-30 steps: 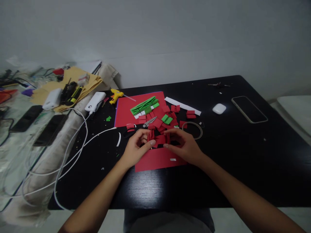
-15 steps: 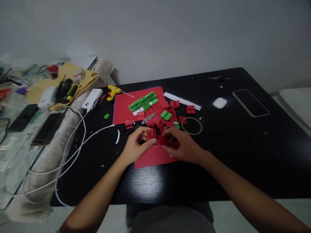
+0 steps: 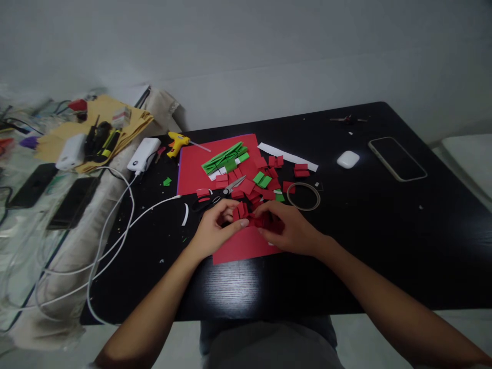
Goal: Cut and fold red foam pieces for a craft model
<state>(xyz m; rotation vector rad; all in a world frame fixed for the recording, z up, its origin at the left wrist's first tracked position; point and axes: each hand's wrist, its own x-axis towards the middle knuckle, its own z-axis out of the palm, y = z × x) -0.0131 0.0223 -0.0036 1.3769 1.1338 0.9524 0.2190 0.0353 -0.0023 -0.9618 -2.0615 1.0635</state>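
My left hand (image 3: 218,228) pinches a folded red paper piece (image 3: 241,211) between thumb and fingers. Close on its right, my right hand (image 3: 286,226) is closed on the other end of the red folded paper, whose far part my fingers hide. Both hands are just above a red paper sheet (image 3: 244,247) near the table's front. Right beyond them lies a heap of folded red paper pieces (image 3: 246,185) with a few green folded pieces (image 3: 262,180) among it. Black-handled scissors (image 3: 233,186) rest open beside the heap, partly behind my left hand.
On a larger red sheet (image 3: 188,169) sits a green pleated paper bundle (image 3: 226,159). A yellow glue gun (image 3: 177,143), white power bank (image 3: 144,155) and looping white cable (image 3: 132,205) are left. A tape roll (image 3: 319,200), white earbud case (image 3: 348,159) and phone (image 3: 397,159) lie right.
Both hands keep their hold on the red folded paper, with the right fingers shifted slightly. The whole view has moved a little; the things on the table stay where they were.
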